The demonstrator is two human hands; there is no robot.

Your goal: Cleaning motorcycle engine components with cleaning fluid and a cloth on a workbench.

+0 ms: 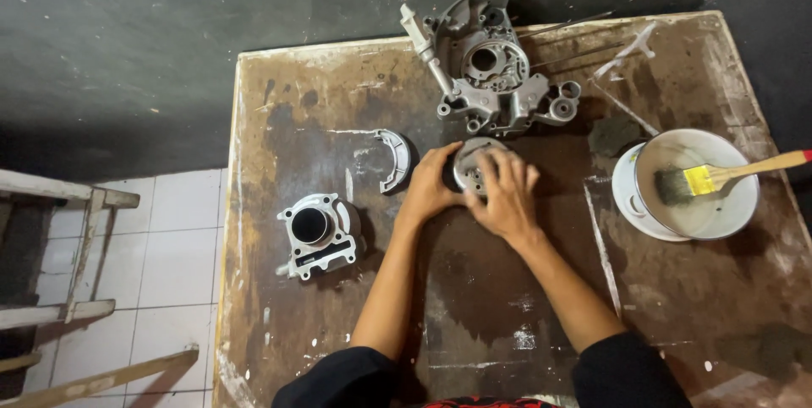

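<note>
View from above of a worn brown table (321,357) carrying engine parts. Both hands meet on one round metal disc (475,161) lying flat near the table's middle: the left hand (430,186) cups its left edge, and the right hand (506,192) lies over its right half with fingers spread and curled on the rim, so both are grasping the disc. The disc rests on the table, apart from the other parts, just below one large grey engine casing (491,65). To the left lie one curved brake shoe (394,158) and one cylinder block (317,232) with an open bore. At right, one shallow white bowl (710,205) holds one paintbrush (719,178). As far as visible, the parts lie separate and unassembled; the casing remains untouched.
</note>
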